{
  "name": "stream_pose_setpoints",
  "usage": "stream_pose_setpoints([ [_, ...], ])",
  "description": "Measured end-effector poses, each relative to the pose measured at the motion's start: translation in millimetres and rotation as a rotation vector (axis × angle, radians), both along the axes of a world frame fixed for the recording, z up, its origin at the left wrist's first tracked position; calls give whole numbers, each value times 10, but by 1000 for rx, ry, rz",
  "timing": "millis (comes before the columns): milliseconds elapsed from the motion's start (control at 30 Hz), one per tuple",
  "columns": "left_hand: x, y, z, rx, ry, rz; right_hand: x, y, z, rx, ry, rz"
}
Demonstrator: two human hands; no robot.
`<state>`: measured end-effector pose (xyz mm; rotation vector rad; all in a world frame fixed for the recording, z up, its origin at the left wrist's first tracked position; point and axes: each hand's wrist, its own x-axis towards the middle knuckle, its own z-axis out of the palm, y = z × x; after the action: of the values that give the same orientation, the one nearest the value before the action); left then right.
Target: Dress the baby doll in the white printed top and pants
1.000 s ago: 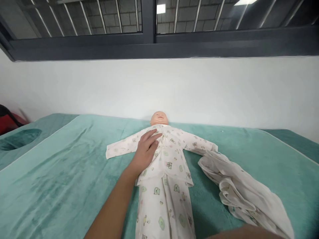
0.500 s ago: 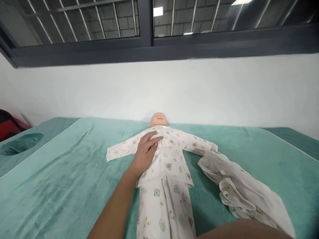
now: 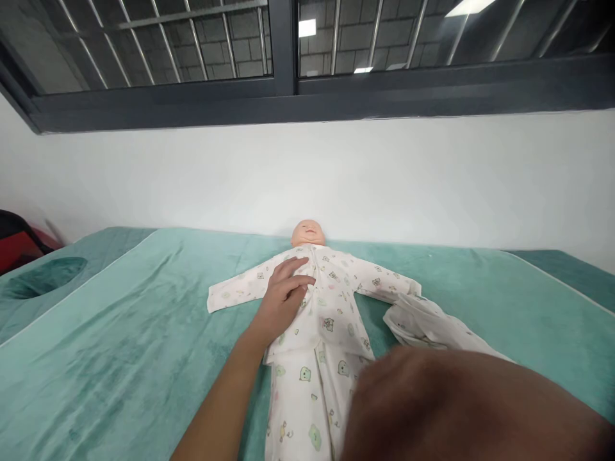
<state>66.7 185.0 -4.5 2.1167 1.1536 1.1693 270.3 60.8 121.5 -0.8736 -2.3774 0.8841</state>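
A baby doll (image 3: 308,232) lies on its back on a teal blanket (image 3: 120,320), dressed in a white printed top and trousers (image 3: 331,307). My left hand (image 3: 283,294) rests flat on the doll's chest, fingers stretched out and slightly apart, holding nothing. My right hand or forearm (image 3: 461,403) fills the lower right very close to the camera as a dark blur; its fingers do not show. A crumpled white cloth (image 3: 423,320) lies beside the doll's outstretched sleeve on the right, partly hidden by that arm.
A white wall runs just behind the doll's head, with a dark-framed barred window (image 3: 288,57) above it. A darker round dent (image 3: 43,275) marks the bedding at far left, next to a red and black object (image 3: 14,240).
My right arm has risen from the bottom edge to cover much of the lower right and the white cloth. My left hand stays on the doll's chest, its fingers shifted slightly.
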Motion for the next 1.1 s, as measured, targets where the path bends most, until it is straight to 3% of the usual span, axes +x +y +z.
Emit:
stream_pose_setpoints([
  [67, 2, -8, 18, 29, -6, -25, -86, 260, -29, 22, -72, -186],
  [167, 2, -21, 38, 17, 3, -48, -237, 621, -268, 59, -256, -519],
  [233, 0, -26, 40, 5, 15, -49, -321, 791, -473, 62, -334, -583],
  [367, -2, -29, 34, 6, 26, -35, -366, 942, -716, 105, -325, -539],
  [467, 1, -37, 39, -7, 33, -33, -289, 985, -718, 52, -292, -472],
  [667, 11, -39, 42, 7, 63, -46, -129, 1090, -690, -193, -136, -368],
  [833, 18, -26, 38, 1, 40, -44, -134, 1112, -737, -138, -64, -403],
  [1100, 6, -39, 76, -40, 31, -57, -118, 1161, -797, -268, 71, -425],
])
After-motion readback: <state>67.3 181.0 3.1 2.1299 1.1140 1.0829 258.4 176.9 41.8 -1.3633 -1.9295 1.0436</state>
